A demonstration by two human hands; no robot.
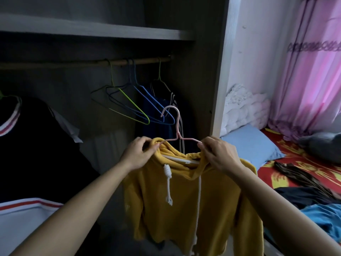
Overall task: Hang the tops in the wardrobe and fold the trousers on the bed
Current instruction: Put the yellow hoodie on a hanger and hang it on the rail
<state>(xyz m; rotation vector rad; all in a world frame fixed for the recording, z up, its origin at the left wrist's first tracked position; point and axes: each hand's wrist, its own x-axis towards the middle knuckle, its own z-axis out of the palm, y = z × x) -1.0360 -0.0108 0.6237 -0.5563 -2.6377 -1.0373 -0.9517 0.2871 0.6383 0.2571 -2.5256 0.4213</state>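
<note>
A yellow hooded top (pixel 184 196) with white drawstrings hangs in front of me on a pink wire hanger (pixel 176 124). My left hand (pixel 138 154) pinches the collar at the hanger's left shoulder. My right hand (pixel 219 154) grips the collar and the hanger's right arm. The hanger's hook points up, below the wooden rail (pixel 88 63) of the open wardrobe. On the bed (pixel 295 169) to the right lie dark clothes (pixel 304 194) and a blue garment (pixel 324 217).
Several empty wire hangers (pixel 132 102) hang on the rail, beside a dark striped garment (pixel 166 108). A black top with red-and-white trim (pixel 27 130) hangs at the left. The wardrobe's side panel (pixel 221 71) stands between rail and bed. A blue pillow (pixel 252 145) and pink curtain (pixel 304 71) lie at the right.
</note>
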